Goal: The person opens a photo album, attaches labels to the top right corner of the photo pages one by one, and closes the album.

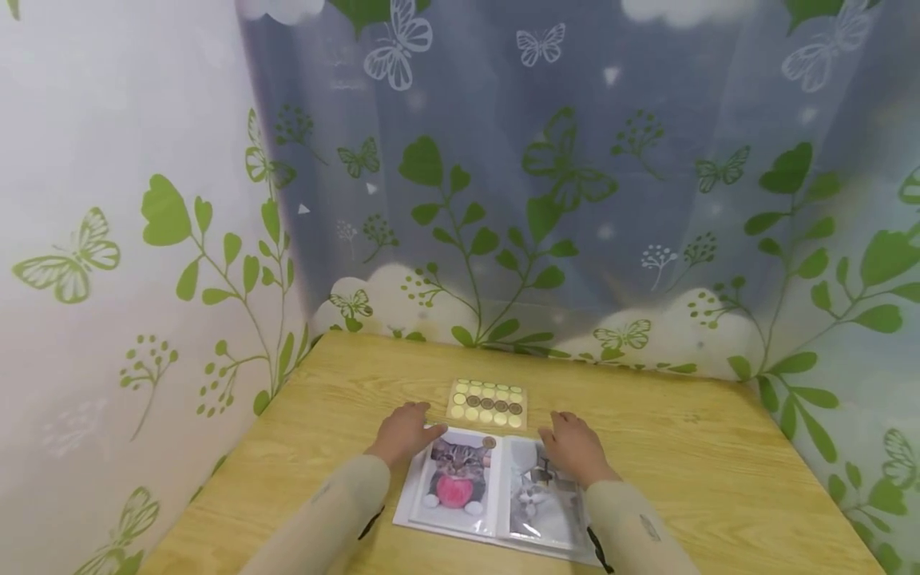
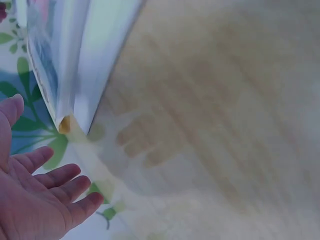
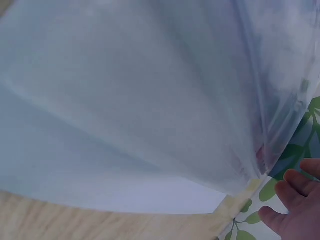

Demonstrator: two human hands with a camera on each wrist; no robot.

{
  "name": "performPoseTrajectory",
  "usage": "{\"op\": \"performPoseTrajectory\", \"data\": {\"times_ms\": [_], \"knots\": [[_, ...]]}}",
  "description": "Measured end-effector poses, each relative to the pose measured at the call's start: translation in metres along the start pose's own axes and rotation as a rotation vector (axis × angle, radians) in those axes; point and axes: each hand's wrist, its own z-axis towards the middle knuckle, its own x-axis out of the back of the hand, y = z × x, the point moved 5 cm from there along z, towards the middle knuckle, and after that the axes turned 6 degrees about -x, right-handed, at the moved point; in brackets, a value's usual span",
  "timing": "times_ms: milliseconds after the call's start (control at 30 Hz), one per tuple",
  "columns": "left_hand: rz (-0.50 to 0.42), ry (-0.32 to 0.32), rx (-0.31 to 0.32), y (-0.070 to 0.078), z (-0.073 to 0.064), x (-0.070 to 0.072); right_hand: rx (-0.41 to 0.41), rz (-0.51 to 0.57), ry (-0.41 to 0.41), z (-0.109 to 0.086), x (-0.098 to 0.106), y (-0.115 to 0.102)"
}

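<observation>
A photo album [image 1: 501, 495] lies spread flat on the table. Its left page has a cat picture [image 1: 460, 479] with a pink heart, and a round brown sticker [image 1: 489, 442] in the upper corner. Behind clear plastic on the right page is a greyish picture [image 1: 535, 499], partly covered by my right hand [image 1: 575, 449]. That hand rests over the page's outer upper part, fingers loose. At the upper left corner of the album is my left hand [image 1: 406, 435]; its fingers are spread and hold nothing in the left wrist view. Past the album lies a sheet of round stickers [image 1: 487, 403].
The wood-grain table [image 1: 719, 471] reaches back to a curtain [image 1: 460, 200] printed with leaves and butterflies. Similar printed cloth [image 1: 129, 319] hangs on the left, and more hangs on the right. The sticker sheet has yellow rounds and a row with several brown ones.
</observation>
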Motion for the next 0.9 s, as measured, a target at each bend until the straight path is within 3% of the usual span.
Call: {"op": "performPoseTrajectory", "data": {"times_ms": [333,900], "knots": [[-0.089,0.01,0.055,0.007,0.028,-0.001,-0.062,0.101,-0.062,0.021,-0.015,-0.002],[0.029,0.026,0.075,0.02,0.043,-0.016,-0.101,0.047,-0.119,0.027,-0.031,-0.012]]}}
